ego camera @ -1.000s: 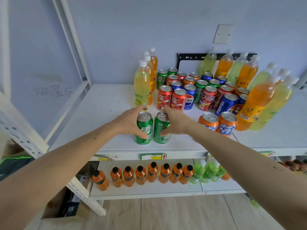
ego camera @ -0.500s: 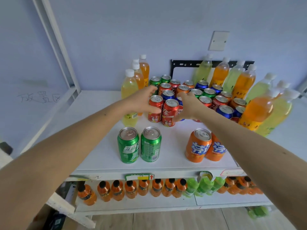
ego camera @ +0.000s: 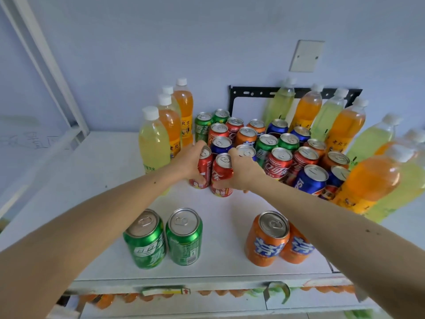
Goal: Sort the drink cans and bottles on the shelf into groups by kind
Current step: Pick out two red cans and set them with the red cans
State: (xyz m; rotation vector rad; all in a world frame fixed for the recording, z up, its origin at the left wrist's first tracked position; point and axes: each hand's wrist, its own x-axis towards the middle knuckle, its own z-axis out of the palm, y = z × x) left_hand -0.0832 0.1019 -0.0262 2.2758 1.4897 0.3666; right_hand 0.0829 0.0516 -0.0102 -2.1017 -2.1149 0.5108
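Both hands reach to the middle of the shelf (ego camera: 96, 171). The left hand (ego camera: 187, 161) has its grip closed round a red can (ego camera: 202, 170). The right hand (ego camera: 245, 173) has its grip closed round a second red can (ego camera: 222, 174). The two red cans stand upright, side by side and touching, at the front of the big bunch of cans.

Near the front edge stand two green cans (ego camera: 164, 238), side by side. To their right stand two orange cans (ego camera: 268, 238), touching each other, and the right arm hides part of the far one.

Behind the hands is a mixed bunch of cans (ego camera: 279, 146): red, green, blue and orange, all upright and packed close. A big blue can (ego camera: 310, 179) stands at its front right.

On the left stand four bottles (ego camera: 165, 125), yellow and orange, with white caps. More bottles (ego camera: 340, 125), orange and pale green, stand at the back right and down the right side, close together.

On the wall behind is a black bracket (ego camera: 250, 92) and a white plate (ego camera: 305, 56). Below the shelf edge you can just see the tops of more orange and green drinks (ego camera: 207, 293), but they are blurry
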